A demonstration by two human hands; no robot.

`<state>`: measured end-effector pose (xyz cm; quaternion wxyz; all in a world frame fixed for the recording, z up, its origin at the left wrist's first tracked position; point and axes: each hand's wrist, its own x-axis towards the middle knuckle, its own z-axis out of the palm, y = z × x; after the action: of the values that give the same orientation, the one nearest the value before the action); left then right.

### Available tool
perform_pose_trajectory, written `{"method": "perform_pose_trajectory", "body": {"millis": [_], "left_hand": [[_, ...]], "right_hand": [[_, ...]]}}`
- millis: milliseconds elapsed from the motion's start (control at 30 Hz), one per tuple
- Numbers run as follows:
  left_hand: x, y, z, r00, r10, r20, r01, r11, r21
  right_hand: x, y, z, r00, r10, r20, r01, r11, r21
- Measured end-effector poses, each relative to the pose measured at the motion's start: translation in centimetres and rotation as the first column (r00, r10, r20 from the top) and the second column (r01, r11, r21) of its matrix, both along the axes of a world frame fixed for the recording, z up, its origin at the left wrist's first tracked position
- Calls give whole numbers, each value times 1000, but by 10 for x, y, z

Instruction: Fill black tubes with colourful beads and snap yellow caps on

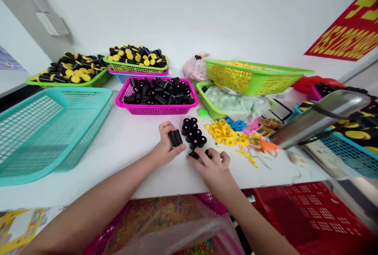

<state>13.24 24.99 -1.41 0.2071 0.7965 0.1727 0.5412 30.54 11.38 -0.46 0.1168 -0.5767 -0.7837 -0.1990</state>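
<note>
Left hand [167,145]: our fingers close round black cylinders [176,138], probably bunched for one grasp.
Right hand [215,167]: fingers bent, half spread over black pieces [193,155]; we cannot tell whether they grip.
Standing cylinders [194,133]: grouped just beyond, likely for easy reach.
Yellow rings [228,134]: crowd our bench's [132,133] right side.

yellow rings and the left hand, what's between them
The head view shows upright black cylinders standing between the left hand and yellow rings.
</note>
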Motion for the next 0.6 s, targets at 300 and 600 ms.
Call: {"method": "perform_pose_trajectory", "body": {"millis": [300, 600], "left_hand": [[-3, 1, 2, 995, -21, -97, 16, 999, -49], [19, -3, -1, 969, 217, 121, -25, 571, -821]], "right_hand": [[7, -1, -2, 966, -50, -254, 60, 998, 33], [22, 1, -22, 812, -17, -583, 85, 992, 90]]}}
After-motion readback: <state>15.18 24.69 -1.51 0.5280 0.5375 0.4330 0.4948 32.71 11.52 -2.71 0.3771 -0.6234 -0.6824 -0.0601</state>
